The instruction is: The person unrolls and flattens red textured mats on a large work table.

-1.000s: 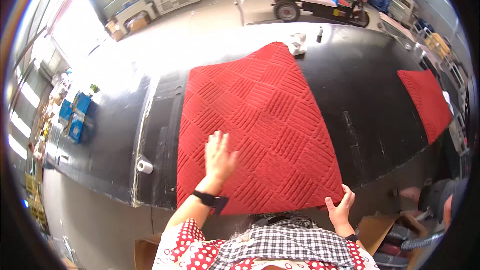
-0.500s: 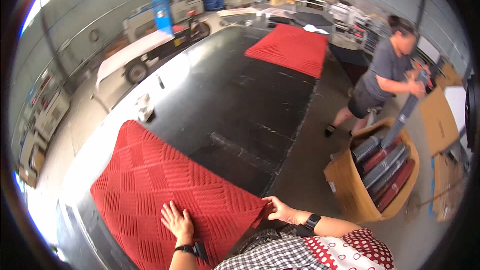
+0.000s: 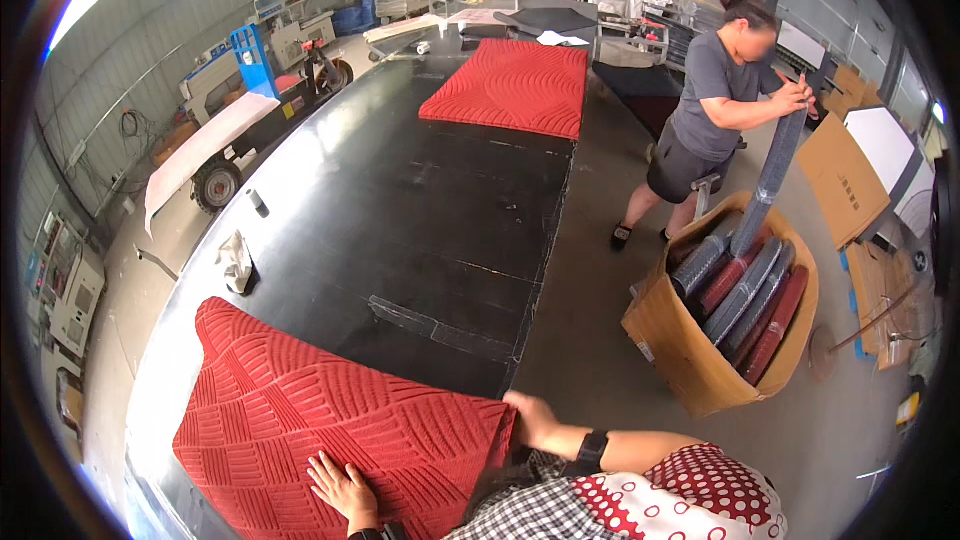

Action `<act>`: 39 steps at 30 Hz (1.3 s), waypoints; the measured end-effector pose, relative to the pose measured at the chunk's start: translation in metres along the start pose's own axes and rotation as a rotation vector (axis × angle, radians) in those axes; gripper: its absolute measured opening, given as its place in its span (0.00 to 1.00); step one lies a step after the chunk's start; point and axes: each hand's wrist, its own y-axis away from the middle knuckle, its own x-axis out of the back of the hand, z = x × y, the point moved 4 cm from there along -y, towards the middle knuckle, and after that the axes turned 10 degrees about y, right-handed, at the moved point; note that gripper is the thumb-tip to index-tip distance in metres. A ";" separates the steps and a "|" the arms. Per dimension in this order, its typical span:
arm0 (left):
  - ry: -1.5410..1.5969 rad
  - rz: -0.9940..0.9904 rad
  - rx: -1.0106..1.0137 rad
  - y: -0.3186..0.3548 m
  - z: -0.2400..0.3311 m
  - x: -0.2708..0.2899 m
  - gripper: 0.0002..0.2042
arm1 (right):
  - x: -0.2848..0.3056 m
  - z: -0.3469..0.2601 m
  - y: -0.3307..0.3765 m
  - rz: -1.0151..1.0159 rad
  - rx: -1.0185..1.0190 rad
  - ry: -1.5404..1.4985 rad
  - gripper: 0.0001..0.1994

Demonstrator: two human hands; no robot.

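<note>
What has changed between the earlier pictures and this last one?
The head view has swung right, bringing the grey-shirted co-worker and the open brown cardboard box of rolled mats fully into view. No hold was visibly let go. As before, the left hand lies on the ribbed red mat, the right hand is at its near right corner, and another red mat lies farther along the black table.

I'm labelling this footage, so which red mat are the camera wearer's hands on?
The near red mat, lower left: the left hand lies on it, the right hand is at its edge. No hand touches the far red mat.
</note>
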 end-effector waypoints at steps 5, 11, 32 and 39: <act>-0.060 0.001 0.052 0.005 -0.007 0.010 0.33 | 0.115 -0.087 -0.064 0.541 1.010 0.714 0.04; -0.086 0.001 -0.086 0.016 0.019 0.034 0.32 | 0.104 -0.004 -0.111 0.451 0.591 0.566 0.04; -0.057 0.066 0.144 0.016 -0.006 0.012 0.35 | 0.219 -0.059 -0.212 0.819 0.944 0.820 0.12; -0.064 0.040 0.145 0.003 0.003 0.009 0.35 | 0.079 0.090 -0.270 -0.209 -0.204 -0.869 0.09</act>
